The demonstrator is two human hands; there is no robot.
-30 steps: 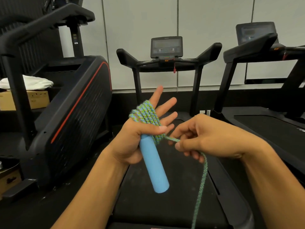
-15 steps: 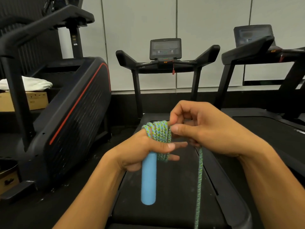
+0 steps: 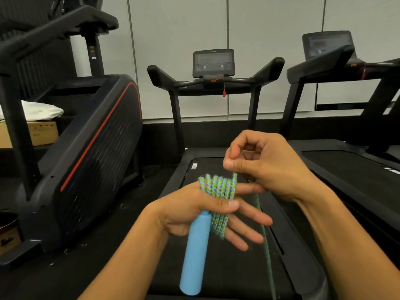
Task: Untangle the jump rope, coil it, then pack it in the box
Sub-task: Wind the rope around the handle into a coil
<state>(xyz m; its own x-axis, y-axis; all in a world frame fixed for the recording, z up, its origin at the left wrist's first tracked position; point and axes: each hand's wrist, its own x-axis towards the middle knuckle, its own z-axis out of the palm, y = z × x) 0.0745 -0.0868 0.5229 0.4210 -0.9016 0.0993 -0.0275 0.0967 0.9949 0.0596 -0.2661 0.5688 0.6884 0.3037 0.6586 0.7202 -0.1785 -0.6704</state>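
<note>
1. Green-blue braided jump rope (image 3: 218,191) is seen coiled round the straight fingers of the left hand (image 3: 194,211), w/ light-blue cylindrical foam handle (image 3: 194,254) pinned under the thumb.
2. Rope's free strand is pinched by the right hand (image 3: 266,167), above black treadmill belt (image 3: 216,278).

Green-blue jump rope (image 3: 218,191) coiled beside its upright blue handle (image 3: 194,254).
</note>
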